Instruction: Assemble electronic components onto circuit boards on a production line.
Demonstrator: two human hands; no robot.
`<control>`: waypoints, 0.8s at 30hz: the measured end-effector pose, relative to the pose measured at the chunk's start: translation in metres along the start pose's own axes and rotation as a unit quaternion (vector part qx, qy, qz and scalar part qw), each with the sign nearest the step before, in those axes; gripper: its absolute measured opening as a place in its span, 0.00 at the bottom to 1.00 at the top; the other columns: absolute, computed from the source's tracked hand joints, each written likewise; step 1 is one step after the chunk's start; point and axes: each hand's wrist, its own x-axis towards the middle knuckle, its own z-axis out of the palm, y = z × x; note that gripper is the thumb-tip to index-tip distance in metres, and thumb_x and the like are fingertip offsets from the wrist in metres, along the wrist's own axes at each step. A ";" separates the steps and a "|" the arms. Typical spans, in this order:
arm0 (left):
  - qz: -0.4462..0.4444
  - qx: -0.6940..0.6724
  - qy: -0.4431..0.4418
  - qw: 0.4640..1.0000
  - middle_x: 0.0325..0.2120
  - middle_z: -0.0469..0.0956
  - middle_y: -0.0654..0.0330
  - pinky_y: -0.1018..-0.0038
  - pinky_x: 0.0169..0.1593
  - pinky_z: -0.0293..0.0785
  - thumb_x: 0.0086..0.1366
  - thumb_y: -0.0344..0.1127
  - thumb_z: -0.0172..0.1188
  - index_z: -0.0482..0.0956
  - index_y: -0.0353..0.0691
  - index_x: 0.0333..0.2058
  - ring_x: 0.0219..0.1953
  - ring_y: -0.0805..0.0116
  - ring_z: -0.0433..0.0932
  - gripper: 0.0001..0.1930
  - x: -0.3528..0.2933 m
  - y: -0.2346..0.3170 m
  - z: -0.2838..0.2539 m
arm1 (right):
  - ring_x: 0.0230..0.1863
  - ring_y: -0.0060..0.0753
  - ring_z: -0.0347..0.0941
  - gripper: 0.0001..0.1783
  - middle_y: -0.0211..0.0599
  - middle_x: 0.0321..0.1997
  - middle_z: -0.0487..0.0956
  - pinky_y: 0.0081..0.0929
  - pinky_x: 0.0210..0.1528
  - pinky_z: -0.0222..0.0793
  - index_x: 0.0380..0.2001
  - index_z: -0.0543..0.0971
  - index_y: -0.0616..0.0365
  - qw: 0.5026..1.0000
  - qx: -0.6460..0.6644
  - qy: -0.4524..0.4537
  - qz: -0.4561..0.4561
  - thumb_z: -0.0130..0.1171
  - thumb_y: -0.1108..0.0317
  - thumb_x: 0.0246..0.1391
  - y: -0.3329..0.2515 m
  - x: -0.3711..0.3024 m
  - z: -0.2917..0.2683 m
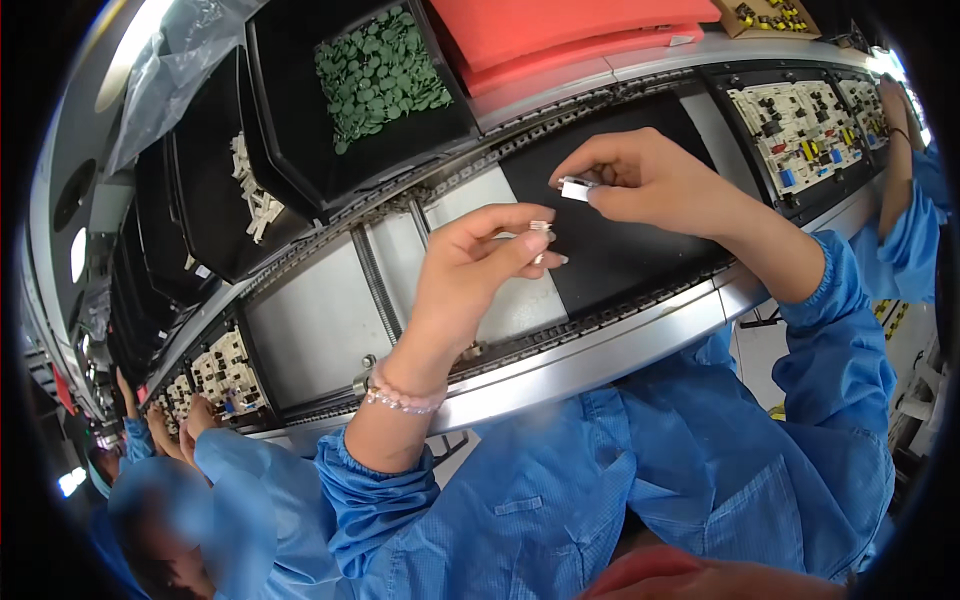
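Between the thumb and fingers of my left hand (480, 262) is a small white connector (541, 228), partly covered by the fingertips. My right hand (650, 185) pinches a white rectangular component (577, 189), which looks like a small block with short metal pins at one end. Both hands hover over the conveyor line, the right one above a black board (620, 265). The two white parts are apart from each other.
Beyond the rail (480, 165) stand a black bin of green discs (380, 80), a bin of white parts (255, 190) and red foam sheets (580, 35). Populated circuit boards (800, 135) lie at right, others (225, 375) at left. Co-workers flank me both sides.
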 end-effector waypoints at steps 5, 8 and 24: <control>0.011 -0.021 0.046 0.999 0.35 0.79 0.60 0.76 0.43 0.79 0.65 0.30 0.60 0.76 0.31 0.49 0.39 0.63 0.83 0.15 0.035 -0.002 -0.022 | 0.40 0.14 0.67 0.18 0.29 0.41 0.75 0.17 0.41 0.63 0.48 0.75 0.64 0.994 0.099 -0.044 -0.029 0.54 0.77 0.51 0.019 0.026 -0.021; -0.015 -0.033 0.047 0.998 0.37 0.78 0.58 0.74 0.45 0.81 0.66 0.31 0.58 0.74 0.30 0.51 0.41 0.61 0.82 0.16 0.053 -0.016 -0.025 | 0.38 0.16 0.66 0.19 0.27 0.38 0.73 0.19 0.41 0.64 0.47 0.76 0.62 0.990 0.124 -0.063 -0.005 0.55 0.79 0.49 0.030 0.034 -0.025; -0.042 -0.034 -0.003 0.999 0.33 0.79 0.58 0.77 0.35 0.77 0.63 0.31 0.61 0.74 0.31 0.47 0.30 0.71 0.79 0.15 0.086 -0.041 -0.024 | 0.42 0.25 0.71 0.18 0.35 0.42 0.75 0.21 0.43 0.67 0.43 0.79 0.60 0.986 -0.061 -0.008 -0.154 0.60 0.79 0.45 0.073 0.044 -0.050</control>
